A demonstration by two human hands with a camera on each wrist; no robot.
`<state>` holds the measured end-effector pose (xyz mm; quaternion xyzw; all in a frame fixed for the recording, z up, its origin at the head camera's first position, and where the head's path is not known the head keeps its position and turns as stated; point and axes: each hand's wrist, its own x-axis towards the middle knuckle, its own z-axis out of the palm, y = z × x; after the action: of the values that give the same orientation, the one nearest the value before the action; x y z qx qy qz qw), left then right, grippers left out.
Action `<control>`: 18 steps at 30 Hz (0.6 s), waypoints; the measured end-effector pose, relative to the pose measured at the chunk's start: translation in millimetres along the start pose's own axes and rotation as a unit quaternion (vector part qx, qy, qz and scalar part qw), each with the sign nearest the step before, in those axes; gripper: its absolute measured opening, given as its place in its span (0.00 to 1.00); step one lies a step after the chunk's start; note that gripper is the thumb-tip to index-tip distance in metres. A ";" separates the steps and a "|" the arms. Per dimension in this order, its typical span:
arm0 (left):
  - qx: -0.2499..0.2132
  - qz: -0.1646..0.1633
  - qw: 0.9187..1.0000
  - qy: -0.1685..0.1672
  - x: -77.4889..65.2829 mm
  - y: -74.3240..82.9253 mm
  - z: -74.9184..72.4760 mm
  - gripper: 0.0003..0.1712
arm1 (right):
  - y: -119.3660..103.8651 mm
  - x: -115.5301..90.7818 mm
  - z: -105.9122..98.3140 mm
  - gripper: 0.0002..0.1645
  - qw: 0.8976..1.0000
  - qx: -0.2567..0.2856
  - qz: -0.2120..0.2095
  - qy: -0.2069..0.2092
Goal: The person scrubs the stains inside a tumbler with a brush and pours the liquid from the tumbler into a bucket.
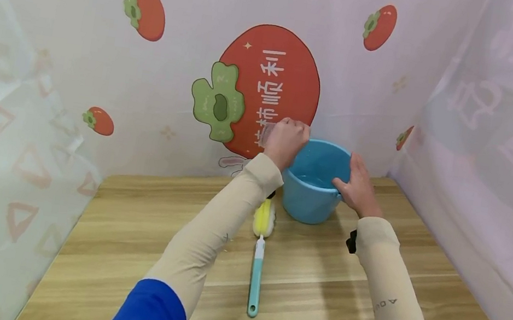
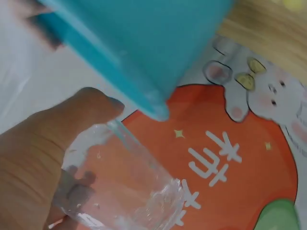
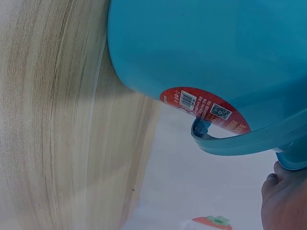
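A clear cup (image 2: 127, 175) with droplets on its wall is gripped in my left hand (image 1: 286, 141), beside the left rim of a light blue bucket (image 1: 308, 203). In the left wrist view the thumb (image 2: 91, 108) lies along the cup's edge, and the fingers show through the clear wall. My right hand (image 1: 358, 187) holds the bucket's right rim, thumb toward the inside. The bucket stands upright on the table; its handle (image 3: 240, 145) hangs along the side, near a red label (image 3: 206, 109). Some liquid seems to lie at the bucket's bottom.
A bottle brush (image 1: 256, 279) with a teal handle and a yellow-and-white sponge head lies on the wooden table (image 1: 133, 252), just left of the bucket. Behind the table hangs a pale cloth (image 1: 172, 59) printed with persimmons. More cloth borders both sides.
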<state>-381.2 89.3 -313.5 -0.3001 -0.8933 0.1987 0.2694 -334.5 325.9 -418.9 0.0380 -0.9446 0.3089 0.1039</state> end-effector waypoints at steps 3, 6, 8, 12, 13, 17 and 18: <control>-0.113 -0.056 0.992 -0.026 -3.2 -11.8 -6.3 0.37 | -0.2 -0.9 0.0 0.57 1.000 0.000 0.000 0.003; -0.212 -0.118 0.969 -0.046 -8.5 -24.0 -7.9 0.42 | 0.5 -2.0 0.5 0.57 1.000 -0.001 -0.001 0.004; -0.267 -0.159 0.949 -0.048 -14.0 -32.3 -5.7 0.43 | 1.2 -2.6 1.3 0.57 1.000 0.000 0.001 0.004; -0.361 -0.226 0.905 -0.022 -30.7 -49.6 3.8 0.43 | 1.6 -2.8 3.1 0.57 1.000 0.003 0.002 0.004; -0.380 -0.237 0.894 -0.013 -36.0 -54.0 6.6 0.43 | 1.5 -2.7 3.1 0.57 1.000 0.004 0.002 0.004; -0.444 -0.260 0.857 0.021 -60.7 -70.3 15.5 0.45 | 0.6 -2.3 2.0 0.57 1.000 0.006 -0.001 0.005; -0.457 -0.261 0.850 0.029 -67.7 -73.3 17.6 0.46 | 0.1 -2.4 1.2 0.57 1.000 0.008 -0.002 0.006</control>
<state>-377.5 -11.9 -313.7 -0.1504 -0.9206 -0.3183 0.1693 -332.4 325.2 -420.5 0.0390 -0.9416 0.3160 0.1100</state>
